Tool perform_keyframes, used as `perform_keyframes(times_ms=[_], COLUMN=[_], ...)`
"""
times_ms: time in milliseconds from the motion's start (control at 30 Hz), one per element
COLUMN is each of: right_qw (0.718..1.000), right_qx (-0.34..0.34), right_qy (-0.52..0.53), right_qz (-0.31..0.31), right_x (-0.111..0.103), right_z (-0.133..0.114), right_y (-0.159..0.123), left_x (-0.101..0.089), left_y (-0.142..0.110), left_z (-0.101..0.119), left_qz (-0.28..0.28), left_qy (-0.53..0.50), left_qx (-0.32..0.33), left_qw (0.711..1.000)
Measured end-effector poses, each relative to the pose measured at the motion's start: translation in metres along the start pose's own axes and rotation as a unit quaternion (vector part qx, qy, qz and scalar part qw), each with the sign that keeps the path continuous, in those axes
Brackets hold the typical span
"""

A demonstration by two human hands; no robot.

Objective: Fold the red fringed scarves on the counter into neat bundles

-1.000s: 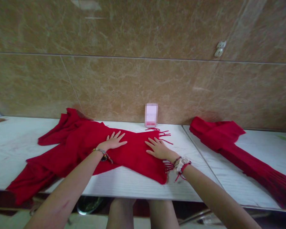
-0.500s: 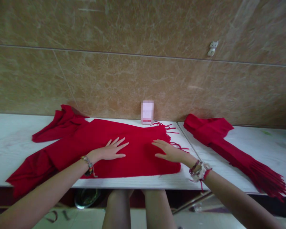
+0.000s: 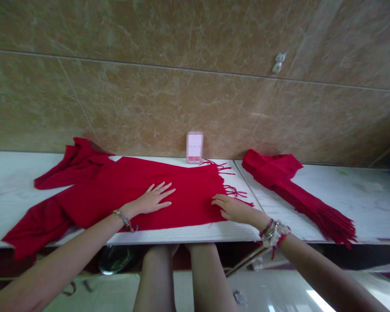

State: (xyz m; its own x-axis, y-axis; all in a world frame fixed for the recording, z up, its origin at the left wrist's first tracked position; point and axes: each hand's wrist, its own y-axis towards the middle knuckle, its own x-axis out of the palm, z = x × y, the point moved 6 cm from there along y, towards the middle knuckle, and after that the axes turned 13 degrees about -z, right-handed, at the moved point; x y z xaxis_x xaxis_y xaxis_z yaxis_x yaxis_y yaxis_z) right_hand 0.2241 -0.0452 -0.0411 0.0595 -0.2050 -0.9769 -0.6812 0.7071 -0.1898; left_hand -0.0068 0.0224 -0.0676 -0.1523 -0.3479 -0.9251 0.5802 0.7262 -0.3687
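Note:
A red fringed scarf (image 3: 188, 177) lies spread on a white tabletop, smooth in its right part and bunched at the left. My left hand (image 3: 153, 198) rests flat on the middle of it, fingers spread, a ring on one finger. Near the fringed right end, my right hand (image 3: 231, 209) touches the cloth with its fingers slightly bent and apart. It covers part of the near right corner. Loose fringe strands (image 3: 235, 190) stick out beyond that hand.
A second red scarf (image 3: 276, 182), folded narrow, lies at the right with its fringe near the front edge. A phone (image 3: 195, 147) leans against the marbled wall behind. Below the white tabletop (image 3: 182, 236) are my legs and a round glass-like dish (image 3: 115, 259).
My right hand has bent its fingers more, and the scarf's near right corner has drawn in under it. My left hand stays flat on the cloth. The view has shifted slightly.

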Motion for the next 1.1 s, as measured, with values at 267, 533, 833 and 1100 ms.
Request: perform_keyframes(times_ms=[267,533,833,1100], right_qw=[0.985,0.989,0.98,0.995], right_qx=[0.144,0.145,0.163,0.093], right_qy=[-0.079,-0.033,-0.071,-0.031], right_qz=[-0.044,-0.016,-0.092,0.033], right_x=[0.003,-0.032,0.004,-0.022], right_z=[0.062,0.067,0.087,0.062], right_y=[-0.025,-0.02,-0.056,-0.051], left_x=[-0.005,-0.034,-0.02,-0.018], left_y=[0.008,0.044,0.066,0.066], left_z=[-0.009,0.027,0.039,0.034], left_qz=[-0.016,0.06,0.042,0.075], left_qy=[-0.026,-0.011,0.017,0.026], left_qx=[-0.007,0.002,0.019,0.016], left_qw=[1.0,0.998,0.999,0.997])
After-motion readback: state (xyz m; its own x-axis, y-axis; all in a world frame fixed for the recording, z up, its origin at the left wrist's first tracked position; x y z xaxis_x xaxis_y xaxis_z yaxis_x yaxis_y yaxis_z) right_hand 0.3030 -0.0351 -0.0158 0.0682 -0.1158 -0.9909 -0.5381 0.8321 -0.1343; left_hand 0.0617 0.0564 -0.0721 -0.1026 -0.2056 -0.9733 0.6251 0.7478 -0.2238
